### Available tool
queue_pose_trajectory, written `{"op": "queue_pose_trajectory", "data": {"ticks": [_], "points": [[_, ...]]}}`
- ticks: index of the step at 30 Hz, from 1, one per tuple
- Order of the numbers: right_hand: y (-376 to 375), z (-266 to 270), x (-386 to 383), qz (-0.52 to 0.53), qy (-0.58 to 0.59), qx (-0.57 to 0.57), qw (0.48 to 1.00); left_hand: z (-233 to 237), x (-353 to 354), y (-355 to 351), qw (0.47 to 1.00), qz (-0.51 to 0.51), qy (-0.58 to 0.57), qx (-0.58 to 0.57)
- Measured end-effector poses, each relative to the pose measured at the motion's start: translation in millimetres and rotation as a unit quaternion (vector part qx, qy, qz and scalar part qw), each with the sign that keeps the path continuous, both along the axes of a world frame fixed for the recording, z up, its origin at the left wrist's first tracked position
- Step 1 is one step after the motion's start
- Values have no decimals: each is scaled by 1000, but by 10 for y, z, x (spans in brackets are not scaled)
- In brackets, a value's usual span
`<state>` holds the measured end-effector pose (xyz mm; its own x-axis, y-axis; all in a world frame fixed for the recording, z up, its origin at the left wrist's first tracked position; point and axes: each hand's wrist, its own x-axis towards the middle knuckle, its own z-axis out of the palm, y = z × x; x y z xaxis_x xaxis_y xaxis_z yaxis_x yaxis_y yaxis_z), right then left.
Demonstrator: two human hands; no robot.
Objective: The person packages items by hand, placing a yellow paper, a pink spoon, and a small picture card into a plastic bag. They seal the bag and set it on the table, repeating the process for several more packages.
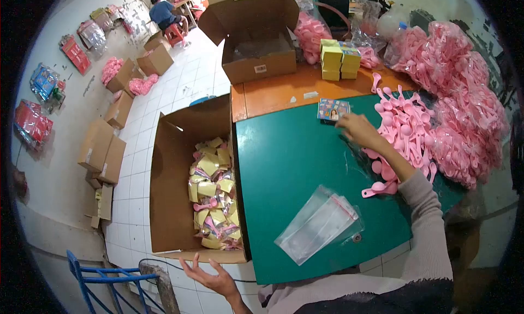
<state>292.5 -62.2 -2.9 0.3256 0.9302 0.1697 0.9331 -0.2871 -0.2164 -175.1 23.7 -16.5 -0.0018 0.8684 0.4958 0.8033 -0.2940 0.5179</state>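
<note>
My right hand (358, 130) reaches over the green table mat (273, 166), its bent fingers closed at the lower right corner of a small stack of printed cards (332, 110). How many cards are pinched cannot be made out. Off the near left corner of the table, my left hand (212, 277) is open and holds nothing, its fingers spread. Clear plastic bags (316, 226) lie fanned on the mat near my body. A loose heap of pink spoons (404, 123) spreads to the right of my right hand.
A tall carton (174, 188) of filled packets (210, 188) stands against the table's left side. Behind are an open carton (259, 68), yellow card stacks (339, 60) and bagged pink spoons (464, 106). A blue metal frame (109, 273) stands lower left; a person (166, 15) sits far back.
</note>
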Motion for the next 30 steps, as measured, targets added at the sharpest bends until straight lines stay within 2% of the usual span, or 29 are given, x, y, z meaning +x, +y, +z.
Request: {"op": "queue_pose_trajectory", "data": {"ticks": [1,3,4,5,6,7,8,9,10,11,13,14,16,18,19,21,25,28,30], "points": [[-144,-20,-135,-1,6,-7,1000,63,53,-34,1000,-1,6,-7],[-404,25,-294,5,68,-141,988,173,207,-74,992,-130,1,-7],[-553,69,-242,4,69,-145,987,214,316,-90,982,-181,-46,-18],[-740,107,-149,55,60,-110,991,256,427,-116,969,-225,-84,-51],[-856,198,-149,104,50,-74,991,307,559,-152,962,-259,-61,-61],[-939,326,-210,102,49,-75,991,302,661,-169,939,-329,-42,-87],[-1002,526,-326,17,-85,-4,996,287,772,-183,911,-396,-25,-110],[-1056,620,-410,-69,-217,67,971,306,929,-210,890,-438,-9,-123],[-1142,567,-425,-102,-172,25,979,326,1093,-246,867,-479,7,-137],[-1183,544,-526,-101,-173,24,979,290,1256,-245,863,-486,18,-138],[-1190,490,-780,27,38,-108,993,136,1530,-215,860,-492,29,-135],[-1205,385,-888,27,36,-106,993,51,1635,-213,860,-500,51,-93],[-1215,128,-1031,22,-62,-91,994,-80,1751,-225,858,-506,75,-53],[-1212,120,-1081,22,-84,-76,993,-139,1770,-240,805,-573,-2,-150],[-1212,114,-1101,20,-109,-60,992,-123,1777,-212,805,-573,1,-151],[-1221,117,-1079,23,-98,-47,994,-19,1832,-127,738,-619,-39,-266],[-1281,390,-1149,59,-64,-55,995,-25,1863,-75,713,-634,-19,-298],[-1276,149,-1169,72,-87,-66,991,50,1878,-49,717,-631,-7,-294],[-1265,143,-1132,59,-63,-57,995,62,1889,-30,698,-624,-22,-351]]}}
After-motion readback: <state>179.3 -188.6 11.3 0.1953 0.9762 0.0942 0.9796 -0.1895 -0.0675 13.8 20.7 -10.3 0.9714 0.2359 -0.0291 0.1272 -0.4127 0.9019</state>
